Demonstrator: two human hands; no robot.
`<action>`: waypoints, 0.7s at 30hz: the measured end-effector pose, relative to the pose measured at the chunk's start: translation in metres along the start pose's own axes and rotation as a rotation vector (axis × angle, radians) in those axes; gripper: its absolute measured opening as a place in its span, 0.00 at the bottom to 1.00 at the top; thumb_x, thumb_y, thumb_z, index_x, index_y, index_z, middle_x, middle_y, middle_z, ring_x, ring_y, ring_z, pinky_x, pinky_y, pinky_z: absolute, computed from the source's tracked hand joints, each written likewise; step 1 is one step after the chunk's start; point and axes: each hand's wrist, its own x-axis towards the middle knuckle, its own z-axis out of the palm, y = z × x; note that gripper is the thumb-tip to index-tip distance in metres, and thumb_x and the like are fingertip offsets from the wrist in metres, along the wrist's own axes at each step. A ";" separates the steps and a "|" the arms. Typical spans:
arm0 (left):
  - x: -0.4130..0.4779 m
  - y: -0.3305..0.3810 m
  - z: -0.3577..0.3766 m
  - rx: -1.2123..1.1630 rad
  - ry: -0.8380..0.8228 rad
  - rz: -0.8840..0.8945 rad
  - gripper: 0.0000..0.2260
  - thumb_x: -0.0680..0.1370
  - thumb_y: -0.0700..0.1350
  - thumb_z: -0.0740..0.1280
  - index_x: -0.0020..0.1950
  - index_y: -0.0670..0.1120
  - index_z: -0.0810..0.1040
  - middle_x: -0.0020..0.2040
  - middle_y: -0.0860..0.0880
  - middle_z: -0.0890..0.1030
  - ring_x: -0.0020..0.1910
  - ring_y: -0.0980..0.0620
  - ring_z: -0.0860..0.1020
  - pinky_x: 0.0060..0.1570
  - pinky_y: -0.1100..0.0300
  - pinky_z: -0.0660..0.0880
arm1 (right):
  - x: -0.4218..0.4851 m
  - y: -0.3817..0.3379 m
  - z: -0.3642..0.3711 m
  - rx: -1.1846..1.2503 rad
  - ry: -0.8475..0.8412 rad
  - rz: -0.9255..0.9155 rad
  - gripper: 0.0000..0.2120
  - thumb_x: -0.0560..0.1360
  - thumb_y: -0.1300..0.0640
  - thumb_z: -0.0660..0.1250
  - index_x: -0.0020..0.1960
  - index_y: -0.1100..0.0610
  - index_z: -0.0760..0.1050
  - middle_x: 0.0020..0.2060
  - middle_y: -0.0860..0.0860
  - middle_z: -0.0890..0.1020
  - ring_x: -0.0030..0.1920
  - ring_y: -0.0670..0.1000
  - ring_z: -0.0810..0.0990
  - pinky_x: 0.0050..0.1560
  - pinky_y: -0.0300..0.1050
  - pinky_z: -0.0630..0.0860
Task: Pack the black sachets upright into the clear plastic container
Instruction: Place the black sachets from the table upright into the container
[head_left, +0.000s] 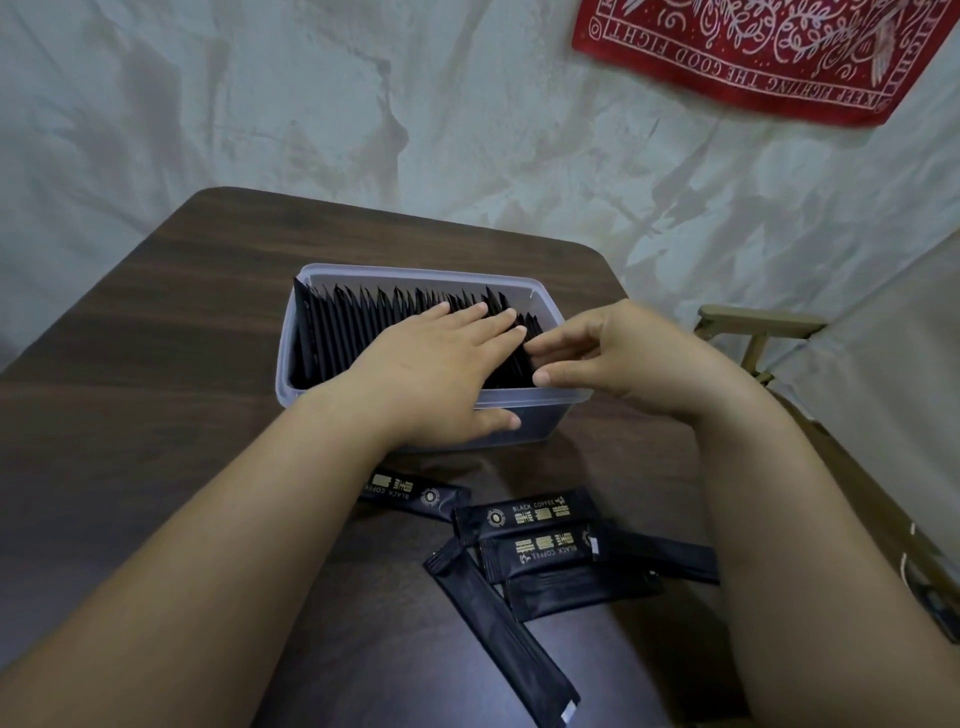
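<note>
Six or so loose sachets (524, 512) lie flat in a heap toward the near edge of the bench (156, 338). The clear plastic container (415, 273) sits further in, toward the far edge, with a packed row (353, 322) of sachets standing on end along almost its whole length.

The left hand (431, 364) lies flat on the row's tops, fingers straight and slightly spread, thumb hooked over the near wall. The right hand (623, 353) is at the row's right end, fingers loosely curved with thumb and fingertips close together. Whether they pinch a sachet I cannot tell.

The likely trouble is the tight fit. Lifting the left hand could let the leaning sachets spring back and close the gap. Forcing another in could buckle it or tip its neighbours.
</note>
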 end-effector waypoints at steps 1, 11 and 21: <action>0.000 0.000 0.000 0.000 0.004 -0.001 0.37 0.79 0.66 0.53 0.80 0.51 0.41 0.81 0.54 0.41 0.79 0.54 0.42 0.76 0.56 0.41 | -0.001 0.001 0.001 -0.014 0.001 -0.011 0.15 0.69 0.57 0.74 0.56 0.51 0.80 0.41 0.35 0.80 0.39 0.27 0.76 0.46 0.22 0.70; -0.002 -0.001 0.000 0.001 0.007 0.011 0.35 0.79 0.67 0.51 0.80 0.54 0.43 0.81 0.55 0.43 0.80 0.53 0.43 0.77 0.54 0.43 | -0.017 0.005 0.005 -0.006 0.108 -0.090 0.14 0.71 0.57 0.73 0.52 0.41 0.78 0.44 0.35 0.80 0.45 0.31 0.77 0.51 0.28 0.73; -0.003 -0.003 0.001 -0.002 0.004 0.017 0.35 0.78 0.67 0.49 0.80 0.54 0.44 0.81 0.55 0.43 0.80 0.53 0.44 0.77 0.54 0.43 | -0.120 0.061 0.039 -0.012 -0.034 0.077 0.30 0.60 0.32 0.67 0.60 0.29 0.63 0.65 0.24 0.60 0.67 0.28 0.58 0.68 0.35 0.58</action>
